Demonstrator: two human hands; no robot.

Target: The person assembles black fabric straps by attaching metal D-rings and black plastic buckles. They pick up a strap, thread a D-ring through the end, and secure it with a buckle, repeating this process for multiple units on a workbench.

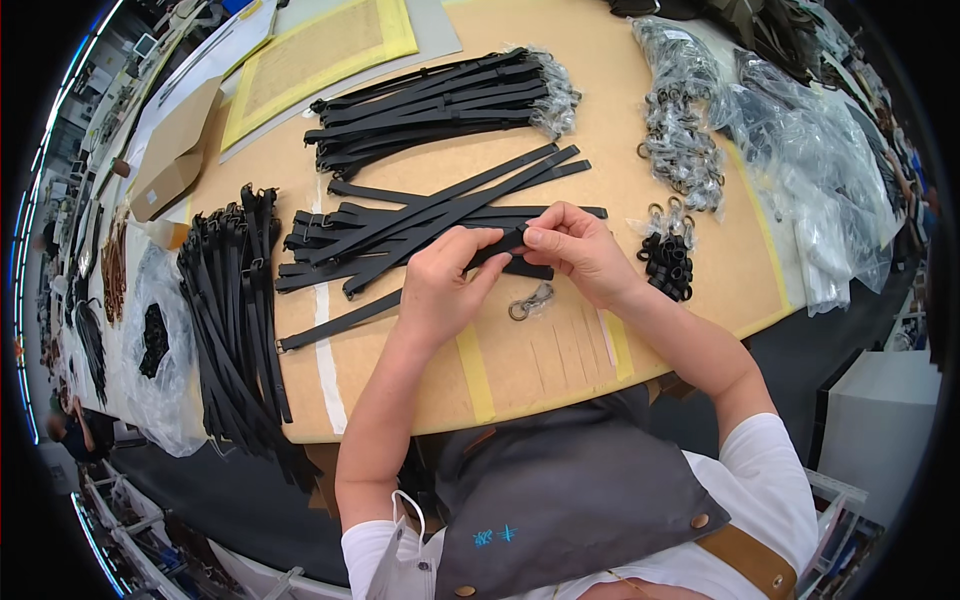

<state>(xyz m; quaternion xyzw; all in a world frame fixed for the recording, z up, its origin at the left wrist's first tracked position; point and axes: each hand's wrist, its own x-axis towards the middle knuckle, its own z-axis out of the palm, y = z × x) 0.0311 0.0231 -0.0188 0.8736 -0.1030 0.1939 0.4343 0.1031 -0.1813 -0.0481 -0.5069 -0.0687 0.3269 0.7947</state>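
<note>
Black strap (505, 243) is lying pinched between both hands just above the middle of the desk (620, 110), its short visible stretch running from the left hand (440, 285) to the right hand (580, 250). The left hand's fingers (478, 245) are curling narrowly over the strap's left part, thumb underneath, while the right hand's fingers (550, 232) are closing tight on its end, fingertips almost meeting those of the other hand. Both hands are holding the strap slightly off the wooden surface.

Just below the hands, a small metal ring clasp (530, 302) is resting on the desk, near but apart from the strap. A loose pile of straps (400, 235) is spreading out right behind the left hand, some crossing under the held one, so where the held strap ends is hard to tell. A bundled heap of straps (440, 105) is lying farther back, and another thick bundle (235, 310) is hanging over the desk's left edge. To the right of the right hand, a cluster of small black loops (670, 260) is sitting beside scattered metal rings (680, 150) and clear plastic bags (800, 150).
</note>
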